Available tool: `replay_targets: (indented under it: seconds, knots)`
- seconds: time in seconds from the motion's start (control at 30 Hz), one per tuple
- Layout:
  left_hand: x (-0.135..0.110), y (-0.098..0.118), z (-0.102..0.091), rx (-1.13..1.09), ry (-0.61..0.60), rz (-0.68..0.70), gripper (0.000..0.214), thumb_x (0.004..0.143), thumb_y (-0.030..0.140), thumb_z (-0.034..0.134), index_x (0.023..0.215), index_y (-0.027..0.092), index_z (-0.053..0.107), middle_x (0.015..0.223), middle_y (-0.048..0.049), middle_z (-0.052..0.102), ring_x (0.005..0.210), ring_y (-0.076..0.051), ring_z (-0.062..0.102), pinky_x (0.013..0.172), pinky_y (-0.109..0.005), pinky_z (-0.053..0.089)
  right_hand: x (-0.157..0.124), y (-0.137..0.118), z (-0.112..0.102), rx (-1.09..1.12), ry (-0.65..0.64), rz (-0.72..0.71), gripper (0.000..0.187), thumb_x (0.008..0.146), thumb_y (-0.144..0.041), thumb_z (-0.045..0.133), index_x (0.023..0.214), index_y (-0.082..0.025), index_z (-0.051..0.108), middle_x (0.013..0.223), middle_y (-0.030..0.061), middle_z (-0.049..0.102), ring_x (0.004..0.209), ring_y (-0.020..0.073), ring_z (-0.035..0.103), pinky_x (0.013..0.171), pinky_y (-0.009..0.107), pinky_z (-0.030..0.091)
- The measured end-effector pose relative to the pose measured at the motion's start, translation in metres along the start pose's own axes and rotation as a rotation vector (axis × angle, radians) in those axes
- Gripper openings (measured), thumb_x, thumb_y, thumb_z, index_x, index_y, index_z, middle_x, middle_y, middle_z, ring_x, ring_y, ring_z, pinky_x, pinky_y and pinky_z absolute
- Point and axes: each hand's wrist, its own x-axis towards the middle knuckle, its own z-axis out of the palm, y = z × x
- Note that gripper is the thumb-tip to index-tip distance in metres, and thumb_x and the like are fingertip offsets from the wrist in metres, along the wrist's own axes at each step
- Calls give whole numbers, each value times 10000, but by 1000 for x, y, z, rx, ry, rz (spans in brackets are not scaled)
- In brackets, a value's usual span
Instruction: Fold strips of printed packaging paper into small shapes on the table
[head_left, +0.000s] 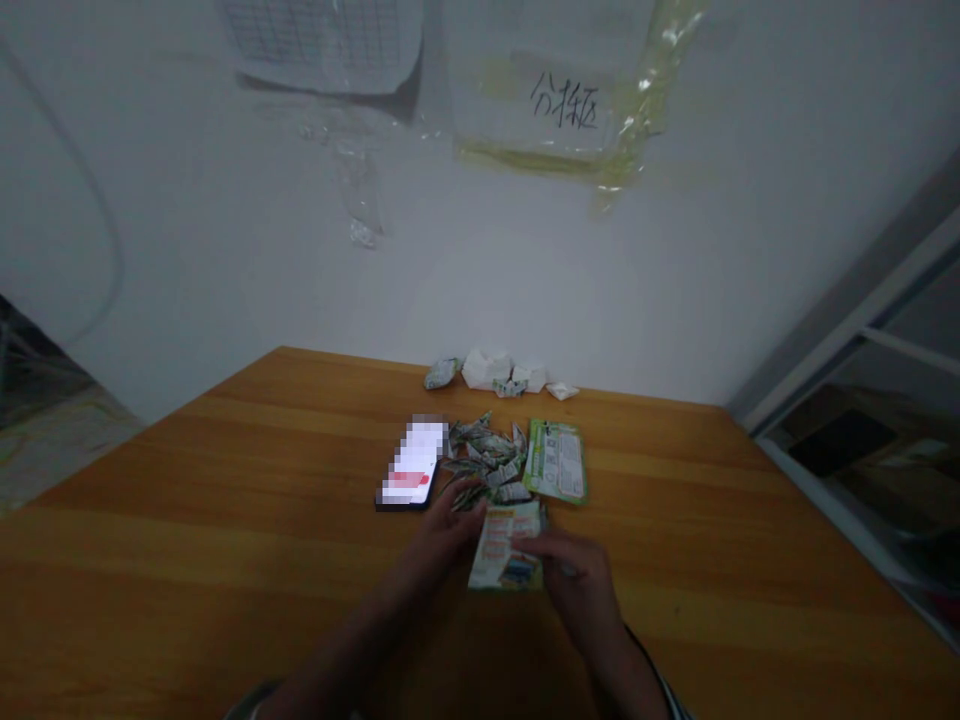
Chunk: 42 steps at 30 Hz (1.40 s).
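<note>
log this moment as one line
right hand: holding packet | left hand: at packet's left edge | phone: lit, left of wrappers

Flat packet (499, 545), near: whitish ground, printed in red, with a dark blue picture at its near right. Card (555, 460), right: bordered in green, panelled in white, marked with dark print. Small packets (491, 450), centre: pale grey-green, patterned with dark print. Phone (411, 465), left: edged in black, white screen barred with red. Tabletop (262, 480): orange-brown, banded with wood grain. Wall sheet (322, 40), far left: white, ruled with a dark grid.
</note>
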Motion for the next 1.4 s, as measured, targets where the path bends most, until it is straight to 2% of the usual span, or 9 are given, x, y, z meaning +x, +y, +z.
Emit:
replay_targets:
  seconds: [0.07, 0.27, 0.5, 0.57, 0.67, 0.83, 1.1, 1.27, 1.4]
  knots:
    - [-3, 2, 2, 29, 5, 107, 761, 810, 523, 629, 1450, 257, 313, 856, -60, 760, 755, -246, 721, 723, -381, 561, -2, 3, 3, 14, 139, 44, 243, 786, -155, 603, 880, -265, 799, 917, 64, 782, 840, 248, 736, 765, 364, 579]
    - [-16, 6, -2, 457, -91, 374, 335, 825, 335, 639, 1144, 262, 708, 1218, -74, 692, 1137, -276, 620, 1004, -378, 455, 0, 1, -1, 162, 278, 201, 183, 713, -171, 689, 821, -261, 806, 886, 56, 787, 832, 264, 741, 799, 391, 583]
    - [-16, 5, 3, 348, 21, 366, 126, 715, 318, 714, 769, 252, 807, 885, -61, 793, 869, -299, 721, 840, -407, 543, -2, -10, 1, 121, 138, 84, 123, 774, -269, 692, 816, -255, 806, 851, 64, 785, 807, 259, 728, 753, 365, 569]
    - [-18, 5, 8, 333, 72, 332, 110, 686, 331, 748, 699, 235, 800, 813, -57, 794, 820, -292, 721, 803, -387, 551, -3, -9, 8, 101, 205, 126, 112, 755, -307, 722, 730, -221, 789, 728, 50, 762, 684, 223, 699, 651, 309, 549]
    - [-22, 2, 17, 292, 175, 250, 187, 693, 372, 759, 635, 194, 767, 697, -45, 774, 729, -250, 711, 701, -317, 550, -5, -4, 20, 141, 372, 230, 287, 706, -357, 772, 538, -180, 621, 491, -29, 580, 463, 118, 512, 463, 218, 410]
    - [-22, -7, 26, 101, 251, 184, 251, 671, 381, 797, 699, 171, 663, 679, -26, 764, 623, -185, 698, 576, -231, 509, -5, 0, 34, 307, 436, 286, 465, 691, -411, 780, 526, -207, 396, 488, -76, 421, 473, 87, 402, 462, 204, 348]
    - [-21, -8, 26, 7, 224, 121, 655, 680, 391, 795, 1240, 146, 560, 741, -64, 782, 735, -241, 737, 749, -322, 556, -3, 1, 32, 309, 422, 336, 467, 694, -419, 776, 541, -210, 388, 497, -68, 454, 484, 95, 431, 499, 220, 377]
    - [-20, -11, 25, 82, 157, 149, 342, 746, 404, 731, 966, 142, 744, 902, -74, 780, 836, -248, 715, 793, -307, 541, -1, 2, 28, 265, 413, 343, 458, 683, -409, 782, 530, -204, 402, 478, -70, 455, 462, 86, 418, 473, 209, 351]
    - [-18, -14, 21, 179, 130, 175, 352, 795, 461, 663, 924, 150, 766, 869, -62, 774, 869, -261, 692, 779, -307, 526, 1, 1, 26, 205, 395, 359, 425, 664, -407, 783, 517, -192, 448, 472, -53, 493, 457, 99, 456, 465, 214, 355]
